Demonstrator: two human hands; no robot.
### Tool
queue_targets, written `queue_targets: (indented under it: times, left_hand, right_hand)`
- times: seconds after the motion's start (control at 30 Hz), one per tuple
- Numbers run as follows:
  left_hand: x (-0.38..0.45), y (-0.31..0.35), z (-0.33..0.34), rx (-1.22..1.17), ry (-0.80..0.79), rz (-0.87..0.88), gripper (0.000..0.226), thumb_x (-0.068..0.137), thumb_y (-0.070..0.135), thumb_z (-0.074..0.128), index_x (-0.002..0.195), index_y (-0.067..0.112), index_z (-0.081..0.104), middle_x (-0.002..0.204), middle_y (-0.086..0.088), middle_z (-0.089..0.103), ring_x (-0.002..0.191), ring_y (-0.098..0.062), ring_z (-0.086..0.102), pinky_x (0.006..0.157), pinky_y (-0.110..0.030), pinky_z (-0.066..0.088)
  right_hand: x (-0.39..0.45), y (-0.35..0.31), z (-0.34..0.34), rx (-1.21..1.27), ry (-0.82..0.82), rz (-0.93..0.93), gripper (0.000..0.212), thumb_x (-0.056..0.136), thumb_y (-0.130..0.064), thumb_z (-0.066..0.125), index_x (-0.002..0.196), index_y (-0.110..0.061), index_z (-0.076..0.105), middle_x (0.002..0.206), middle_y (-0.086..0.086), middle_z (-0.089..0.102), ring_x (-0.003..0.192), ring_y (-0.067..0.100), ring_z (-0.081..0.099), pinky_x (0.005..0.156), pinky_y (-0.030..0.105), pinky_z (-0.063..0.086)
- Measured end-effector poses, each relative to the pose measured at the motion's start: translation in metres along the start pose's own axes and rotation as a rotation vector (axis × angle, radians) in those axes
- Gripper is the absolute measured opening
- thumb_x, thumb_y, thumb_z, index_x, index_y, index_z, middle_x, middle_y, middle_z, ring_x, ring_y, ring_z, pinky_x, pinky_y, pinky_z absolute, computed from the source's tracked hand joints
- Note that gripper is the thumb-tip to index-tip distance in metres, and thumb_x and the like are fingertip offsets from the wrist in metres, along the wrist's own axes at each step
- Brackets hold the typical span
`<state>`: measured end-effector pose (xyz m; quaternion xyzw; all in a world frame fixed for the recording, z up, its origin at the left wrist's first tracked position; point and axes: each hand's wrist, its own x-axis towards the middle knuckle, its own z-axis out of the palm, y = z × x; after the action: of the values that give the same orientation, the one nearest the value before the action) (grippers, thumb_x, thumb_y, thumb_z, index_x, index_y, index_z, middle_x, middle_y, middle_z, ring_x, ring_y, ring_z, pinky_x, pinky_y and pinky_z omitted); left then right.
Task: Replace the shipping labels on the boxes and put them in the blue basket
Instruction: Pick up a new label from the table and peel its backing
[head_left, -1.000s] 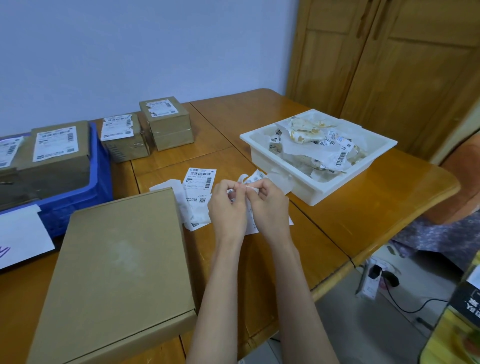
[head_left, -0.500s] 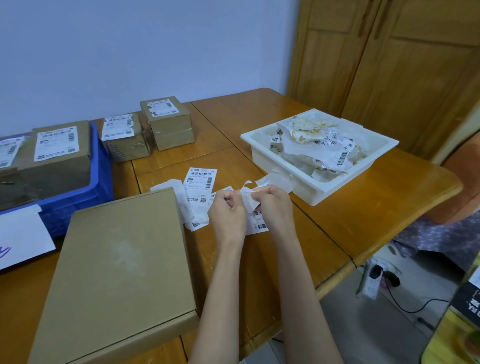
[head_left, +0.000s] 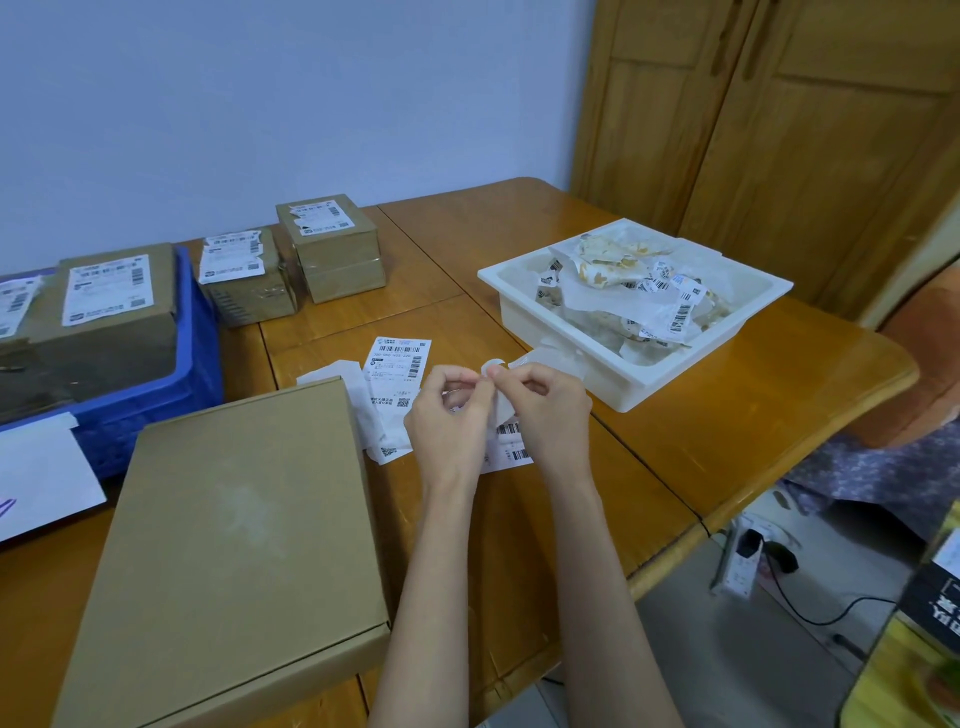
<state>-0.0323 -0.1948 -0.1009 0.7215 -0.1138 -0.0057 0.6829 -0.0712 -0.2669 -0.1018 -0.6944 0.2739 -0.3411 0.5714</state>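
Left hand: the left hand (head_left: 451, 410) is hovering just past the far right corner of the flat box (head_left: 228, 551), its fingers curled and pinching a shipping label (head_left: 506, 415).
Right hand: the right hand (head_left: 548, 408) is touching the left one, its thumb and fingers pinching the same label at its curled top edge.
Label: it is hanging between the two hands, its barcoded lower end showing beneath them.
Flat box: it is lying closed on the table (head_left: 727, 405), its top bare of any label.
Loose labels (head_left: 395, 384): they are lying on the table right of the flat box's far edge.
Blue basket (head_left: 150, 395): it is sitting left of the flat box, holding labelled boxes (head_left: 104, 317).
Small boxes (head_left: 291, 265): two are standing well beyond the flat box, each bearing a label.
White tray (head_left: 644, 374): it is sitting far right of the flat box, holding peeled scraps.
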Motion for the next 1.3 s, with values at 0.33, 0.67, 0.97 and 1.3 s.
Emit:
queue_targets:
  times: [0.33, 0.67, 0.97, 1.3]
  left_hand:
    - [0.001, -0.008, 0.005, 0.116, 0.026, 0.048, 0.015, 0.091, 0.011, 0.059, 0.076, 0.013, 0.059, 0.067, 0.006, 0.059, 0.06, -0.005, 0.051, 0.062, -0.022, 0.04]
    - [-0.001, -0.01, 0.005, -0.319, 0.076, -0.355, 0.018, 0.093, 0.004, 0.054, 0.078, 0.011, 0.062, 0.081, 0.006, 0.068, 0.08, -0.016, 0.061, 0.062, -0.021, 0.051]
    - [-0.002, 0.003, 0.002, -0.057, -0.024, -0.137, 0.01, 0.09, 0.027, 0.064, 0.094, 0.018, 0.061, 0.071, 0.014, 0.059, 0.062, 0.012, 0.052, 0.062, -0.012, 0.039]
    - [0.003, -0.002, 0.002, 0.237, 0.013, 0.075, 0.011, 0.092, 0.018, 0.058, 0.082, 0.02, 0.059, 0.081, 0.012, 0.063, 0.076, -0.002, 0.058, 0.076, -0.03, 0.044]
  right_hand:
    - [-0.002, 0.003, 0.0, -0.036, 0.024, -0.033, 0.029, 0.089, -0.025, 0.07, 0.063, -0.012, 0.063, 0.051, -0.01, 0.053, 0.05, 0.004, 0.042, 0.056, 0.022, 0.036]
    - [0.001, 0.014, 0.005, -0.028, 0.078, 0.105, 0.029, 0.091, -0.028, 0.062, 0.067, -0.011, 0.059, 0.064, -0.001, 0.067, 0.064, 0.017, 0.062, 0.068, 0.039, 0.053]
    - [-0.003, 0.004, -0.001, -0.131, 0.053, -0.002, 0.017, 0.093, -0.024, 0.062, 0.078, -0.017, 0.067, 0.072, -0.013, 0.067, 0.065, -0.002, 0.061, 0.067, 0.02, 0.045]
    - [-0.007, -0.004, 0.0, -0.156, 0.031, -0.013, 0.016, 0.093, -0.016, 0.06, 0.082, -0.016, 0.071, 0.073, -0.011, 0.066, 0.071, 0.003, 0.059, 0.065, 0.015, 0.043]
